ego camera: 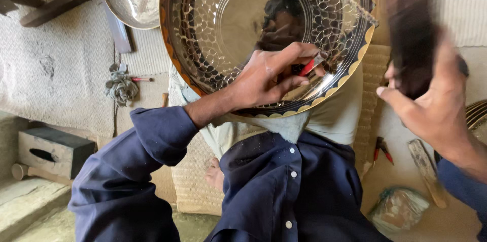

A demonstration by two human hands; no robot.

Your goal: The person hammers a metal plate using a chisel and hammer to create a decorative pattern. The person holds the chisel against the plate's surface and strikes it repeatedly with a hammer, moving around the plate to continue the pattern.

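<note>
On the lap, hammered brass plate [218, 24], left hand [269, 77] pinching red-handled tool [306, 67] (tip at rim), right hand [431, 105] gripping blurred mallet [411, 34].

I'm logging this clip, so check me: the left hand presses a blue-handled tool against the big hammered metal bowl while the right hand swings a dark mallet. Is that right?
Not quite: the tool's handle is red, not blue. The head view shows the left hand pressing a red-handled tool against the big hammered metal bowl, while the right hand holds a dark, motion-blurred mallet.

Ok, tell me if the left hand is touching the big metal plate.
Touching. The head view shows the left hand resting against the big metal plate, its fingers pinching a red-handled tool.
</note>
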